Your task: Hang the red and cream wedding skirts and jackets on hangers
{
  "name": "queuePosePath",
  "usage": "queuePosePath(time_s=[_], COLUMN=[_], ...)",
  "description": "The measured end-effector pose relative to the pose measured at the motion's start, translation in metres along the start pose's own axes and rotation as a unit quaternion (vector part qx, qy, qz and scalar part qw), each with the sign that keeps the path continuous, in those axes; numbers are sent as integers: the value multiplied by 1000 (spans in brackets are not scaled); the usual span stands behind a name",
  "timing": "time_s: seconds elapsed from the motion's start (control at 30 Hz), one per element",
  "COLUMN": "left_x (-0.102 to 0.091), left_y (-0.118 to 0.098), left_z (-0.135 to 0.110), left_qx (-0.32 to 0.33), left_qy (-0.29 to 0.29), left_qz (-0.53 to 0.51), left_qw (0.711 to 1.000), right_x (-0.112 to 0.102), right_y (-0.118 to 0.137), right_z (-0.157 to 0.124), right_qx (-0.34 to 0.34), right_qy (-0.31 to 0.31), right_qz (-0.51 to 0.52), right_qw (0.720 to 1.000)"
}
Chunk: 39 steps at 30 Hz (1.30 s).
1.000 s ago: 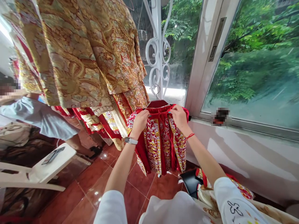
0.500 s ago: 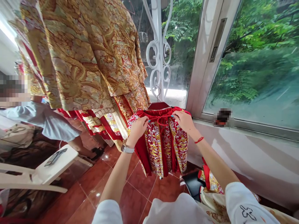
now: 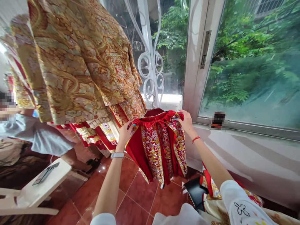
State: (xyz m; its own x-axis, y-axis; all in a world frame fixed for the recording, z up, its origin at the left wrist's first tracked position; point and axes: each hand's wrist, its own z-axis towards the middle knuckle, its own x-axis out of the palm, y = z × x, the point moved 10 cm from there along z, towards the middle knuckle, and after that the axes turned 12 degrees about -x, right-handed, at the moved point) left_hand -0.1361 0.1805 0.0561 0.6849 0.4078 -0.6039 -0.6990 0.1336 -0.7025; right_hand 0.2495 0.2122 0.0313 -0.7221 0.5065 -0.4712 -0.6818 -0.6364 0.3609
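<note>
A small red skirt with gold and silver embroidery (image 3: 159, 147) hangs on a dark red hanger (image 3: 153, 112) whose hook rests on the white scrolled window grille (image 3: 150, 68). My left hand (image 3: 125, 132) grips the skirt's waistband at its left end. My right hand (image 3: 186, 122) pinches the waistband at its right end. Both hands are closed on the cloth, stretching the waistband along the hanger.
A large gold embroidered robe (image 3: 77, 62) hangs at upper left, with red garments beneath it. Another person in a grey top (image 3: 37, 137) stands at the left. A white chair (image 3: 35, 190) holds a phone. A black object (image 3: 195, 190) and more embroidered cloth lie at lower right. The floor is red tile.
My hands have slid apart from the middle of the waistband to its two ends. The view has shifted slightly to the right and down.
</note>
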Motion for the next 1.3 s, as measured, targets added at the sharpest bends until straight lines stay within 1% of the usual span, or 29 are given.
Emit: queuePosePath(time_s=[0.1, 0.2, 0.3, 0.37, 0.43, 0.5, 0.57, 0.63, 0.67, 0.7, 0.73, 0.8, 0.83, 0.87, 0.93, 1.0, 1.1, 1.17, 1.23, 1.27, 1.3], left_x=[1, 3, 5, 7, 8, 6, 3, -1, -2, -3, -3, 1, 3, 5, 9, 11, 12, 12, 10, 10, 8], left_y=[4, 4, 4, 5, 4, 4, 2, 1, 1, 0, 0, 0, -1, -2, -4, -6, -5, -2, 0, 1, 2], left_z=[-4, -10, -12, -12, -12, -14, -16, -17, -18, -17, -16, -15, -15, -15, -17, -21, -24, -24, -22, -21, -20], left_qx=[-6, 0, 12, 14, 14, 13, 9, 6, 4, 4, 5, 6, 7, 7, 4, 0, -17, -27, -28, -27, -27], left_qy=[-3, -19, -46, -51, -52, -55, -57, -55, -51, -43, -31, 1, 17, 31, 49, 51, 28, 14, 6, 5, 6], left_qz=[15, 32, 45, 45, 44, 50, 60, 70, 71, 70, 65, 43, 30, 16, -5, -5, 14, 14, 6, 3, 1], left_qw=[1000, 999, 998, 998, 998, 997, 997, 996, 996, 997, 997, 999, 999, 999, 999, 999, 999, 999, 1000, 1000, 1000], right_x=[3, 1, -5, -8, -9, -9, -14, -19, -17, -11, -3, 14, 18, 18, 11, 2, -5, -9, -10, -10, -7], right_y=[2, 7, 7, 6, 6, 6, 0, -15, -24, -33, -41, -46, -44, -42, -33, -22, -15, -19, -29, -35, -40], right_z=[0, -6, -11, -11, -11, -10, -8, 1, 8, 16, 24, 34, 37, 42, 50, 50, 36, 31, 35, 39, 45], right_qx=[-11, -16, 1, 22, 33, 32, 35, 47, 57, 67, 76, 86, 85, 77, 47, 11, -13, -2, 24, 38, 52], right_qy=[-4, -25, -52, -60, -55, -46, -44, -33, -1, 52, 114, 250, 295, 308, 270, 194, 107, 60, 41, 45, 63], right_qz=[-28, -22, -20, -39, -52, -43, -19, 19, 54, 97, 143, 229, 258, 278, 298, 283, 197, 144, 129, 137, 158], right_qw=[1000, 999, 998, 997, 997, 997, 998, 998, 997, 992, 980, 937, 916, 907, 915, 939, 974, 988, 991, 989, 984])
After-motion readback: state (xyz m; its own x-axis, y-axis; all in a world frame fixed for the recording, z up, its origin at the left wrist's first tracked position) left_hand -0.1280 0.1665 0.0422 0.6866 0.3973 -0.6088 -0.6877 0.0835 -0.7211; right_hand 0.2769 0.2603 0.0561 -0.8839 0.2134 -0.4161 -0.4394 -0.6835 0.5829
